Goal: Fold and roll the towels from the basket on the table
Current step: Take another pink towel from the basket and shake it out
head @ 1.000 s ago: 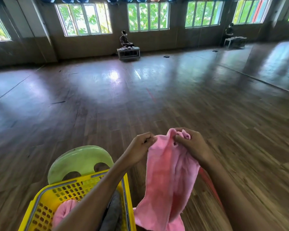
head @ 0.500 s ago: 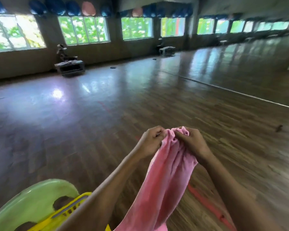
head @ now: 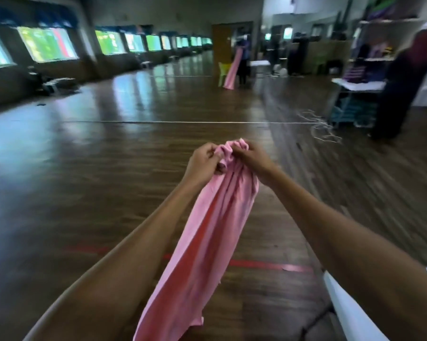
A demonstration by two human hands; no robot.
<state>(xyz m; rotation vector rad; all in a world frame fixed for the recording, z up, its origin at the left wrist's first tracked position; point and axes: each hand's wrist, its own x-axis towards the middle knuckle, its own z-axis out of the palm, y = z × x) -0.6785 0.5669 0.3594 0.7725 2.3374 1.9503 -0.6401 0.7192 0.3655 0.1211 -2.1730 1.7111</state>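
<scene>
Presently both hands are raised in front of the body, close together, each clamped on the top edge of one pink towel point(head: 207, 242). The left hand point(head: 204, 161) has its fingers point(head: 218, 167) curled inward with cloth pinched under the thumb. The right hand point(head: 253, 159) has its fingers point(head: 238, 150) bent over the same bunched edge, almost touching those of the left. A small crest of gathered fabric stands up between the two sets of fingertips.

Below the fingers the towel hangs free in long vertical folds, passing down between the forearms and out of frame. It touches no surface.

Assessment: the edge is held high so that the weight of the cloth pulls it straight. The close grips suggest the fingers are working along the hem to find the corners before spreading it. Folding has not yet begun.

The table point(head: 350, 313) shows only as a white edge, low and well to the right of the fingers; the towel is not over it. The basket is not in view. Beneath the hands lies the wooden floor point(head: 109, 193), crossed by a red line point(head: 269, 265).
</scene>
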